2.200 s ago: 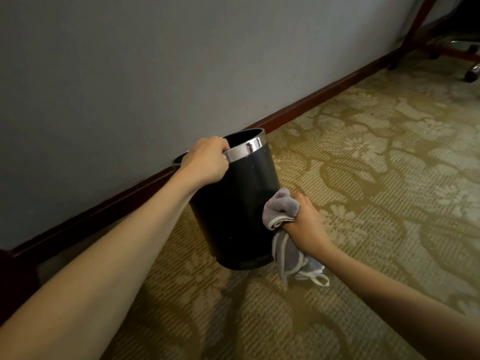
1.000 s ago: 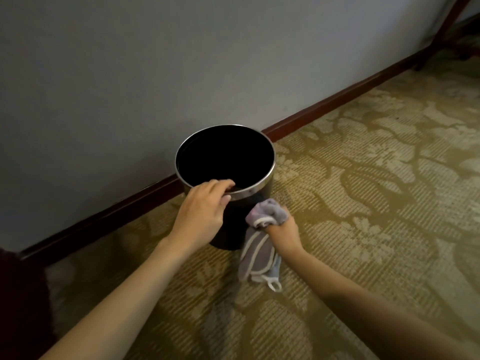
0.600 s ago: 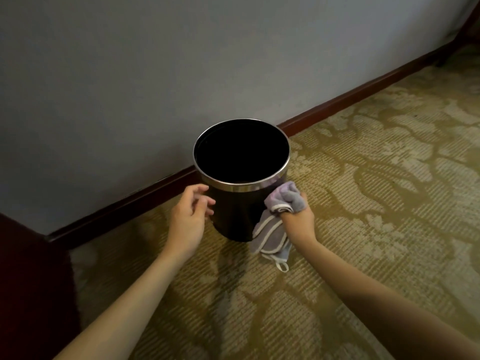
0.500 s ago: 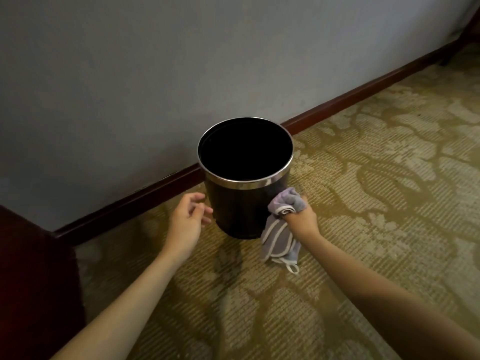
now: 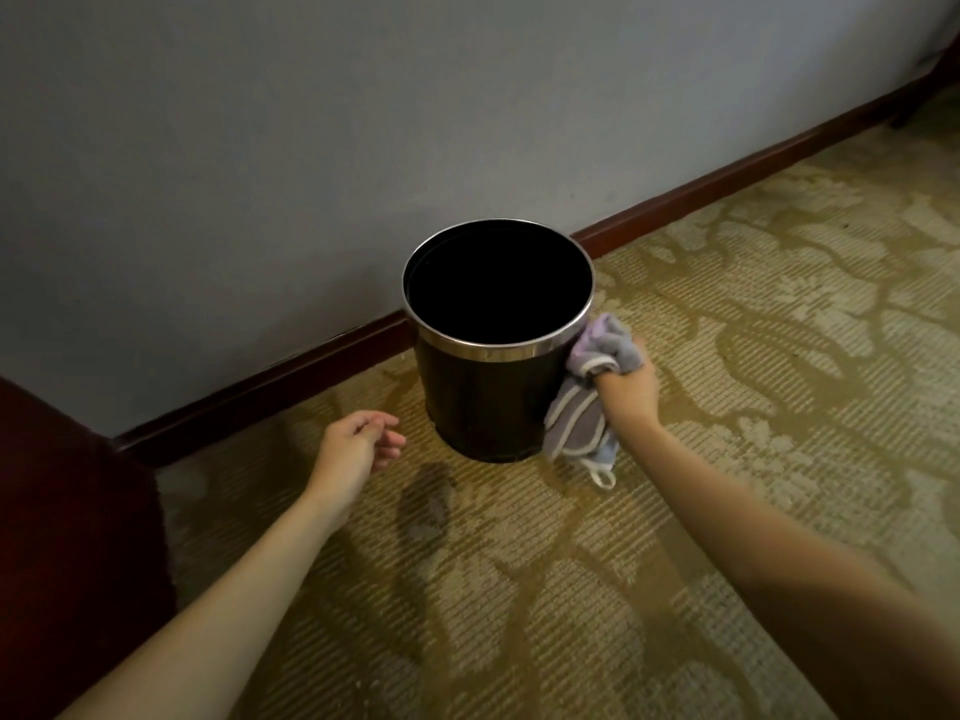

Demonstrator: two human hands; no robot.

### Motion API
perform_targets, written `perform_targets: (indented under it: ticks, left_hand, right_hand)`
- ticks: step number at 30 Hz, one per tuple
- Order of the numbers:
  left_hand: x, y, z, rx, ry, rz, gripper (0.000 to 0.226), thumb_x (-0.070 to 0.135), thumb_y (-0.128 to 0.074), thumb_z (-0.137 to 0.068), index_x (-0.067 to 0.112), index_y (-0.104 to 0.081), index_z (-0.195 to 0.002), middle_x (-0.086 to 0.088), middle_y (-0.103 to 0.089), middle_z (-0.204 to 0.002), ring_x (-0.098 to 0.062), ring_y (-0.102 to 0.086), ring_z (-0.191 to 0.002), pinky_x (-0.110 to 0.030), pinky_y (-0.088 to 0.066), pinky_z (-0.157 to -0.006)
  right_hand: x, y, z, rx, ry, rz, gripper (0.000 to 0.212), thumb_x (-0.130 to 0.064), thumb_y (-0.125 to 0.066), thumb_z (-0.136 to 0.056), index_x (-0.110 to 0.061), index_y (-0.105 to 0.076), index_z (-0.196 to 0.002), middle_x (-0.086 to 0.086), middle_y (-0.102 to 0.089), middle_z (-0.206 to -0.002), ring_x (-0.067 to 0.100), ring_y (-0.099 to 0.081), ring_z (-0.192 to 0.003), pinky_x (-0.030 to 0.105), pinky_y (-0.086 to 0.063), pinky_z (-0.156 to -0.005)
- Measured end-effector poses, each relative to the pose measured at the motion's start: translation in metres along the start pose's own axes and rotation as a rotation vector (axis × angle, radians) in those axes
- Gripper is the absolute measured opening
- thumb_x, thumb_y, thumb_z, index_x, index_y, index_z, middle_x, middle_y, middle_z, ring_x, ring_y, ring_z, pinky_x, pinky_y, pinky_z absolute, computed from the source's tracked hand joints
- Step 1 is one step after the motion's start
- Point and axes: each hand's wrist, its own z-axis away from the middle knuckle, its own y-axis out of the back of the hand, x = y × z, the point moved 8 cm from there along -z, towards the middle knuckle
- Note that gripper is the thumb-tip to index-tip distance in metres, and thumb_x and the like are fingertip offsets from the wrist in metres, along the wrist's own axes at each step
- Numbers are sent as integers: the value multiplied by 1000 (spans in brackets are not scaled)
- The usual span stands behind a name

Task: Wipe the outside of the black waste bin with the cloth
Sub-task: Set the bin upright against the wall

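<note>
Floor: olive-and-beige floral patterned carpet (image 5: 753,314), dark smudge near my left arm.
Room: plain grey wall (image 5: 260,148), dark red-brown wooden skirting board (image 5: 270,387).
Writing: none legible.
Bin: round black waste bin with chrome rim (image 5: 488,402), upright beside skirting, interior dark.
Right hand (image 5: 628,392): fist clenching grey white-trimmed cloth (image 5: 587,407) against bin's right side.
Left hand (image 5: 358,449): loosely spread, holding nothing, just left of bin.

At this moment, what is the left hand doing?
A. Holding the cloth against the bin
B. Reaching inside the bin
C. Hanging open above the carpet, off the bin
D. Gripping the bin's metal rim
C. The left hand is open with loosely curled fingers over the carpet, clear of the black waste bin, while the right hand holds the cloth against the bin's side.
</note>
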Motion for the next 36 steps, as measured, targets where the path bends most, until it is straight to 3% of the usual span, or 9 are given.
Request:
perform_targets:
  ticks: [2,4,7,9,18,23,26,32,36]
  left_hand:
    - [-1,0,-1,-6,13,16,25,13,-41,-100,12,-66,-98,-5,-68,-80,-12,-62,-69,-24,-48,-63]
    - [-2,1,0,-17,21,25,25,13,-41,-100,12,-66,-98,-5,-68,-80,-13,-62,-70,-25,-49,-64]
    - [-6,4,1,-23,47,47,24,13,-42,-100,11,-66,-99,-6,-68,-82,-15,-62,-73,-27,-49,-68]
    - [-10,7,1,-13,75,56,24,14,-42,-100,11,-66,-100,-7,-68,-84,-16,-62,-75,-29,-49,-70]
    - [-13,5,-2,9,94,101,25,13,-41,-100,9,-66,-100,-6,-66,-80,-15,-62,-72,-26,-49,-66]
    - [-5,-2,1,4,55,96,25,13,-41,-100,11,-66,-98,-4,-67,-78,-13,-63,-71,-24,-50,-64]
    - [-2,2,4,46,12,56,26,13,-40,-100,10,-66,-95,-4,-65,-74,-13,-61,-67,-24,-48,-61]
    - [9,26,3,184,-9,100,27,10,-38,-100,7,-65,-96,-5,-61,-71,-14,-57,-62,-23,-44,-58]
    - [33,29,-3,180,-54,64,26,15,-41,-100,10,-67,-94,-6,-65,-75,-16,-61,-68,-25,-44,-59]
  right_hand:
    - [32,-15,18,-93,-82,15,26,-8,-66,-89,-6,-64,-115,8,-65,-117,15,-66,-104,28,-56,-92]
    - [42,-33,35,-201,-81,12,16,-1,-63,-89,-10,-71,-99,15,-70,-112,29,-66,-106,50,-53,-97]
    - [29,-38,35,-174,-90,-65,43,8,-57,-86,-29,-74,-73,-3,-76,-76,13,-71,-77,39,-55,-79]
    - [12,-28,26,-112,-101,-118,43,7,-59,-86,-29,-73,-70,0,-76,-80,16,-71,-81,39,-56,-80]
    - [-41,3,15,107,53,-35,30,-10,-60,-89,-8,-54,-119,-3,-65,-99,8,-63,-84,21,-52,-68]
    - [-2,-52,81,-255,17,116,18,1,-67,-85,-1,-67,-103,10,-62,-110,17,-62,-95,37,-51,-90]
    - [-6,-95,108,-447,18,193,25,-1,-66,-85,-7,-60,-109,-3,-62,-98,14,-64,-92,30,-52,-78]
    - [-58,-110,113,-465,46,35,41,-13,-67,-90,-25,-54,-127,-8,-64,-110,12,-63,-105,33,-53,-90]
    - [-72,-83,111,-473,94,3,31,-12,-68,-89,-24,-59,-116,-1,-68,-109,17,-66,-103,32,-57,-84]
